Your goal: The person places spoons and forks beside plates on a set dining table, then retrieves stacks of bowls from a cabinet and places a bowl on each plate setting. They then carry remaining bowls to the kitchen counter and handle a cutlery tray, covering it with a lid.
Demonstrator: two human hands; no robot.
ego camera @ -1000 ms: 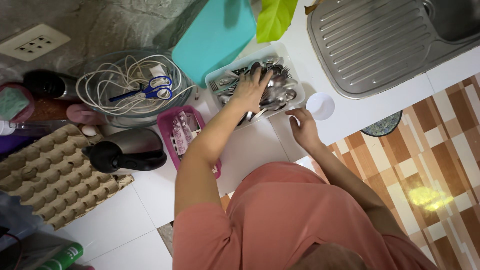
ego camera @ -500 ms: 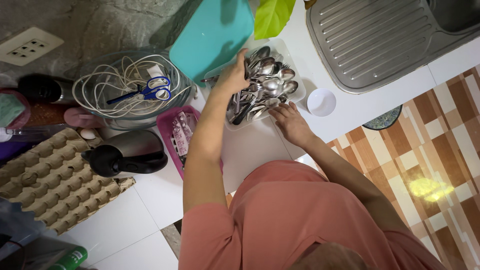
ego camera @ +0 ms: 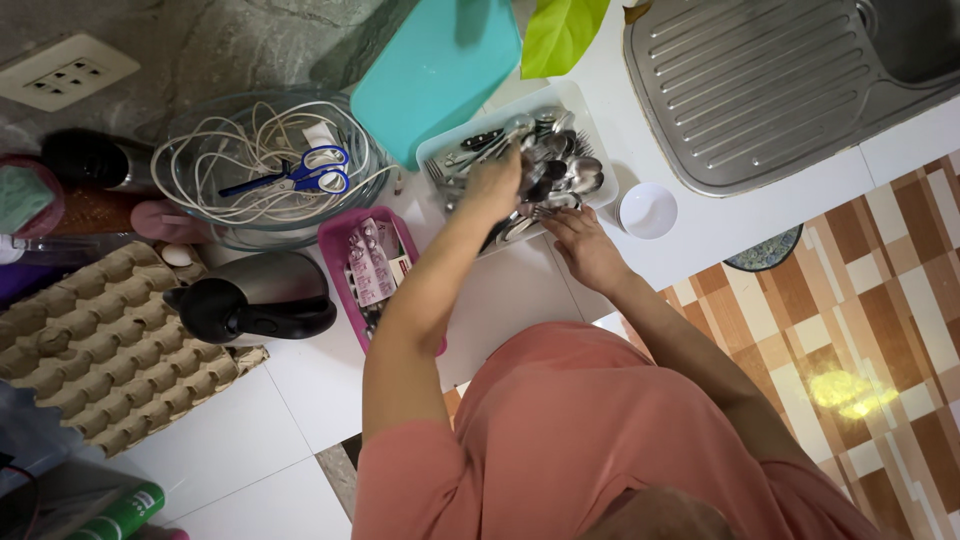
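Note:
A white cutlery tray (ego camera: 590,110) full of metal spoons and forks (ego camera: 560,165) sits on the white tiled counter. My left hand (ego camera: 495,185) is over the tray with its fingers closed around a bundle of spoons. My right hand (ego camera: 580,245) rests at the tray's near edge, fingers touching the cutlery there; what it holds is hidden.
A turquoise lid (ego camera: 435,70) leans behind the tray. A small white bowl (ego camera: 647,210) stands right of it, then a steel sink drainboard (ego camera: 760,90). To the left are a pink basket (ego camera: 365,270), a glass bowl with cables and scissors (ego camera: 265,170), a black kettle (ego camera: 255,300) and egg cartons (ego camera: 90,350).
The left hand went from resting on the tray to gripping a bunch of spoons. The right hand moved from beside the white bowl to the tray's near edge.

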